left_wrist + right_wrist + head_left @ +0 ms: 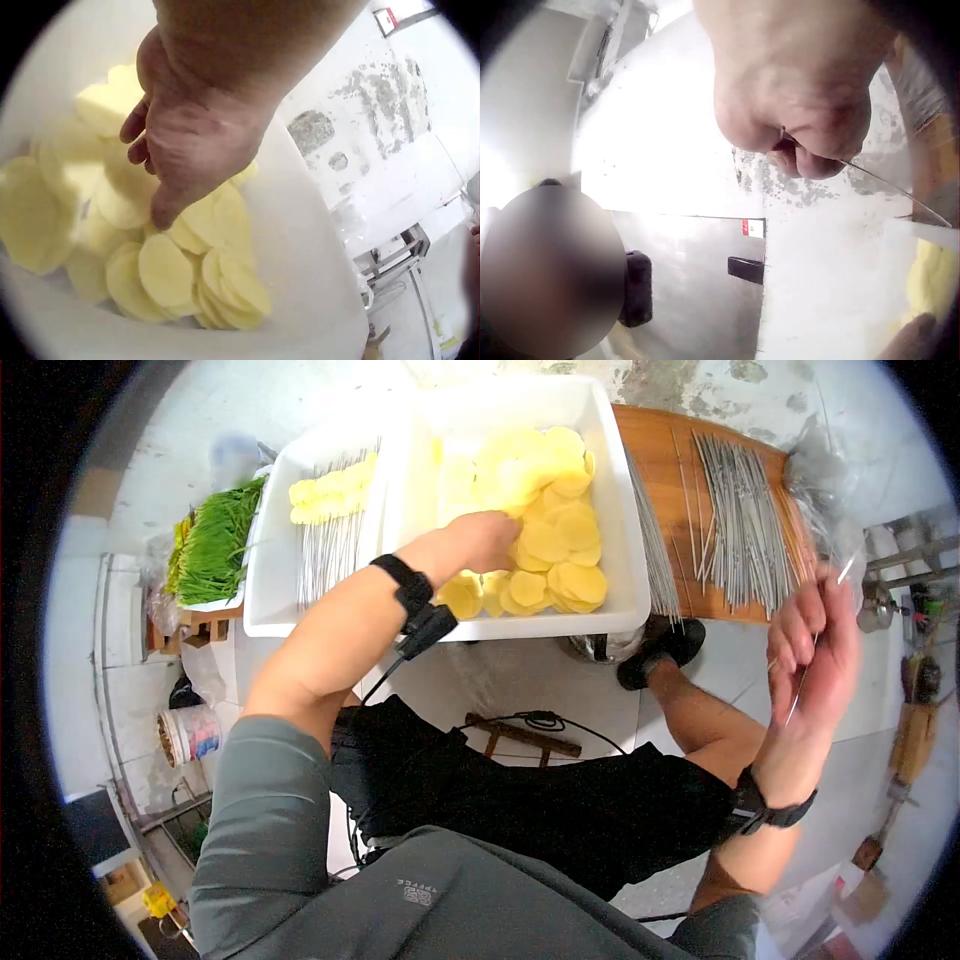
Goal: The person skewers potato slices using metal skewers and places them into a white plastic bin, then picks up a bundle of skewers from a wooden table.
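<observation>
My left hand (pixel 487 542) reaches down into a white plastic bin (pixel 628 560) over a heap of thin, round, yellow potato slices (pixel 545 540). In the left wrist view its thumb points down onto the slices (pixel 166 271), and the other fingers are bent and apart from the thumb. No slice shows gripped in that hand. Off to the right, above the floor, my right hand (pixel 818 645) grips a thin metal skewer (pixel 892 184) in curled fingers. One end of the skewer sticks out past the fist; no slice is visible on that length.
Left of the bin, a second white tray (pixel 262 580) holds skewers threaded with yellow slices (pixel 335 492). Bundled green chives (pixel 218 545) lie beyond it. Many bare metal skewers (pixel 740 520) lie on a wooden board (pixel 660 435) at right, near a clear plastic bag (pixel 825 490).
</observation>
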Tool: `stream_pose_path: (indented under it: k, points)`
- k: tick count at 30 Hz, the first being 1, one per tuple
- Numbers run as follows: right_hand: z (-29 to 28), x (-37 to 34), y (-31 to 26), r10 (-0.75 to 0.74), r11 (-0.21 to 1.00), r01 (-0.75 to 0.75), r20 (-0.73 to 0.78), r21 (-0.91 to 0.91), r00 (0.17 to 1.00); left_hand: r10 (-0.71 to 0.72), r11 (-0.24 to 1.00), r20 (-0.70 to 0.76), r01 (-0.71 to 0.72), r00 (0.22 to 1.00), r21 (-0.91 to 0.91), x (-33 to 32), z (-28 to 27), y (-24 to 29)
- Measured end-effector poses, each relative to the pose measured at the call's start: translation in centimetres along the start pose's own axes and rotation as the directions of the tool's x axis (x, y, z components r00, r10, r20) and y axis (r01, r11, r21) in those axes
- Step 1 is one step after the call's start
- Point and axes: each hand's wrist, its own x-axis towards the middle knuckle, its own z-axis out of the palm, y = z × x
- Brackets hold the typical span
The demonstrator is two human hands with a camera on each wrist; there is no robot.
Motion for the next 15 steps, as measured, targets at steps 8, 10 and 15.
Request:
stream_pose_path:
  k: [8,10,15]
  points:
    - [-2.5,0.1,4.8,0.134,0.991,-0.136,-0.167,-0.005,0.977,-0.007,0.998,-0.042,0.004,0.999,-0.069,3.5,-1.0,2.3]
    - [-3.1,0.8,5.4,0.131,0.988,-0.142,-0.166,-0.055,0.977,0.008,0.996,-0.008,-0.009,1.0,-0.087,4.1,-0.4,1.4]
    - [-3.5,1.5,5.3,0.09,0.995,-0.093,-0.1,-0.026,0.991,-0.072,0.915,-0.013,0.061,0.997,-0.398,2.7,-2.4,-0.7]
